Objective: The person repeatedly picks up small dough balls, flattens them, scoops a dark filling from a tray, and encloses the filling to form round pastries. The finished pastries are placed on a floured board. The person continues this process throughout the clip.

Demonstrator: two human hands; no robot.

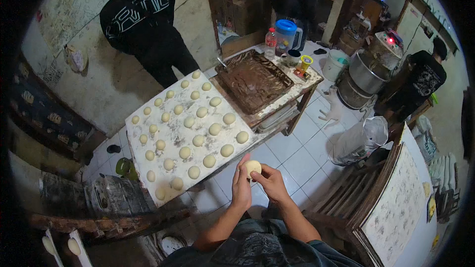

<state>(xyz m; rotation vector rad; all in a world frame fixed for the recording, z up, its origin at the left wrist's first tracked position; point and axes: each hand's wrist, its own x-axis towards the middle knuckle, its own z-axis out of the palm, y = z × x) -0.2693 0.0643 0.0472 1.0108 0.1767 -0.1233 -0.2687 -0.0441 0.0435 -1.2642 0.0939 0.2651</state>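
Observation:
A flattened round of pale dough (253,169) is held up between my two hands, in front of my chest. My left hand (242,187) supports its left side with the fingers pointing away from me. From the right, my right hand (272,182) grips it, thumb pressed on its face. Just beyond my hands lies a floured white board (174,128) with rows of rounded dough balls (214,129), set apart from one another. Whether the dough in my hands has a filling cannot be seen.
A tray of brown paste (256,81) with a spoon stands beside the board, near a blue-lidded pitcher (285,37). One person (148,26) stands beyond the board; another (417,78) is near a mixer (369,70). A cat (332,109) lies on the tiles. Stacked boards (397,200) stand at right.

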